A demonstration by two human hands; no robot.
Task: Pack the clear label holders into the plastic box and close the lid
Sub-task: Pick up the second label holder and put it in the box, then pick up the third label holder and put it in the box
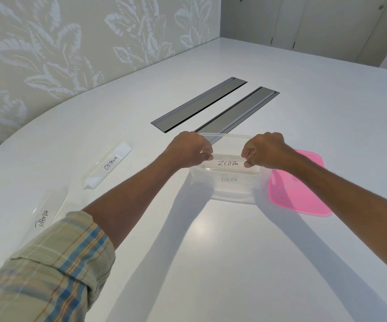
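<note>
A clear plastic box [232, 196] stands open on the white table in front of me. Over its opening I hold a clear label holder marked ZEBRA [227, 163] by its two ends: my left hand [189, 148] pinches the left end, my right hand [265, 151] the right end. Below it, inside the box, lies another holder with a label that reads roughly BEAR [229, 179]. The pink lid [301, 189] lies flat on the table just right of the box. Two more holders lie to the left: OSTRICH [107, 165] and PANDA [46, 212].
Two long grey cable-slot covers [199, 103] [241, 110] are set into the table beyond the box. A wall with a leaf pattern [71, 43] curves along the table's left edge. Cabinet doors [327, 24] stand at the far right.
</note>
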